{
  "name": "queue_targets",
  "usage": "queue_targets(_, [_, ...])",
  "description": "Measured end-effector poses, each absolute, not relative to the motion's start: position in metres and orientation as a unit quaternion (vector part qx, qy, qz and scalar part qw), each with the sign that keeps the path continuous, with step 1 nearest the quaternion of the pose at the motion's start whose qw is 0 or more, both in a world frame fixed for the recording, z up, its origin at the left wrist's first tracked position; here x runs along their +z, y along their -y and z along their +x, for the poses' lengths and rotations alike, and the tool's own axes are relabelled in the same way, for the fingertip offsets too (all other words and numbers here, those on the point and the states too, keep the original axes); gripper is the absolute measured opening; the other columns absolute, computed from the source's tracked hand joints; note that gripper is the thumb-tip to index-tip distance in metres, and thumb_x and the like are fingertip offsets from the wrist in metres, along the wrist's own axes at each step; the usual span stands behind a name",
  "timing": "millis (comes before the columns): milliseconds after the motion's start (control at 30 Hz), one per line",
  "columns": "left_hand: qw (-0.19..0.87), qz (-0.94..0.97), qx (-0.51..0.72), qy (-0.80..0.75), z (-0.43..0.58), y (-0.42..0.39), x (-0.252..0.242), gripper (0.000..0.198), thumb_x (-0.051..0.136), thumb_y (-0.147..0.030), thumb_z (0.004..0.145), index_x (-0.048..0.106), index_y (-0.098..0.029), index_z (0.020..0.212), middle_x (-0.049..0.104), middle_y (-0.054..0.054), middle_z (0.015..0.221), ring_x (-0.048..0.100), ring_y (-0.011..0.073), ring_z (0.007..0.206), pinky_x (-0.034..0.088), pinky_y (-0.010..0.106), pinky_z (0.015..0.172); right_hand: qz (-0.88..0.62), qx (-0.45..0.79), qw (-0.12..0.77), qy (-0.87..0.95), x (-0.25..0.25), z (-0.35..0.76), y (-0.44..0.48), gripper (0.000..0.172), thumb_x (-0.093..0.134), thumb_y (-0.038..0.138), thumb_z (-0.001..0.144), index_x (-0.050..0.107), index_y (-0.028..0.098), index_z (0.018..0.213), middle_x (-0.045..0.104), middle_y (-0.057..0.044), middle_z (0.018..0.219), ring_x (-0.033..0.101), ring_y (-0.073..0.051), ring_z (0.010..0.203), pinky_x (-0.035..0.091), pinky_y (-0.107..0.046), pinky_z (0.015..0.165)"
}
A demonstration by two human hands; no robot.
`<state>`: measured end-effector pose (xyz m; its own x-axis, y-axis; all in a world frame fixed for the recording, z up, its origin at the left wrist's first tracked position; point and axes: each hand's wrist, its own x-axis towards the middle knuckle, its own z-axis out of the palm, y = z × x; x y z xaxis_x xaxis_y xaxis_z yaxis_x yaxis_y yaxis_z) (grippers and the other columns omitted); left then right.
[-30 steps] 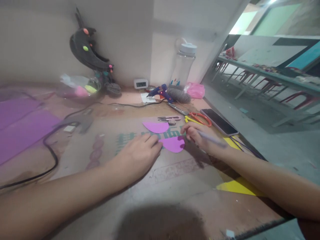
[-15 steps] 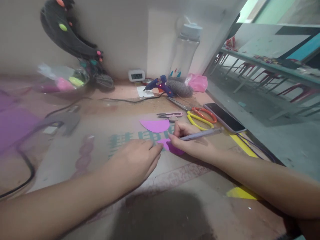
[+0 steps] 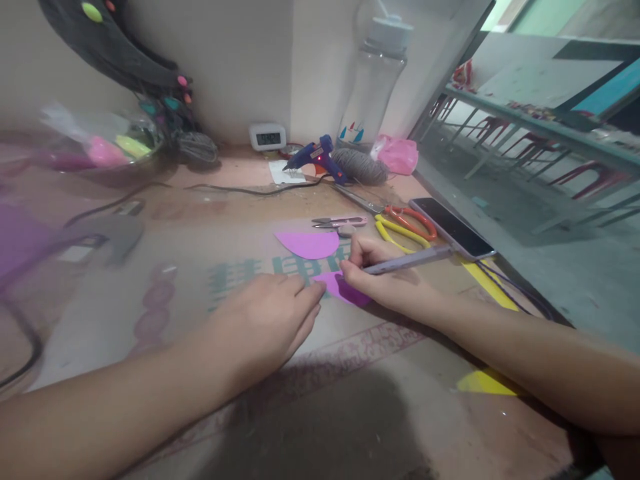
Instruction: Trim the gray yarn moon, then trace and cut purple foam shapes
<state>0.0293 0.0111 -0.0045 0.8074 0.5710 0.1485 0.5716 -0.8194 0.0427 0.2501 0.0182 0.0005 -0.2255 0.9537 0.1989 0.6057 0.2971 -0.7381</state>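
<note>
One purple half-round (image 3: 333, 285), flat on the printed sheet (image 3: 187, 273), just in front of the second purple piece (image 3: 310, 245). At its left end, left hand (image 3: 273, 317), palm down, with fingertips on the edge; no telling whether pinching or merely pressing. Over its right part, right hand (image 3: 380, 283), curled round a pen (image 3: 415, 259), with hidden tip. Appears thin, light and flexible, likely to skid or crease; best taken by the edges or pinned flat. Beyond: snips (image 3: 345, 220); to the right, scissors (image 3: 357, 199) and phone (image 3: 453, 227); farther back, glue gun (image 3: 317, 158) and yarn roll (image 3: 360, 167). Chief obstruction: right hand, across part of the outline.
</note>
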Motion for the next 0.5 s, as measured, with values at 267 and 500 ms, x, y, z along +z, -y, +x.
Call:
queue_targets(267, [0.005,-0.952,-0.093,0.292,0.0304,-0.0125,-0.0060,0.031,0.041,-0.027,0.101,0.068,-0.018,0.114,0.069,0.005,0.081,0.065,0.0264,0.072,0.045,0.038,0.064,-0.519,0.264,0.325,0.745,-0.0061,0.2511,-0.0206,0.028,0.061,0.027,0.084,0.040,0.022,0.066,0.046,0.008,0.055,0.040,-0.007,0.048,0.027,-0.023,0.047])
queue_targets(500, [0.000,-0.953,-0.096,0.289,0.0305,-0.0117,-0.0039,0.031,0.041,-0.026,0.100,0.068,-0.017,0.113,0.069,0.005,0.080,0.065,0.0266,0.071,0.045,0.038,0.063,-0.512,0.299,0.306,0.745,-0.0031,0.2506,-0.0197,0.030,0.062,0.032,0.084,0.041,0.022,0.066,0.046,0.007,0.056,0.039,-0.008,0.048,0.026,-0.023,0.047])
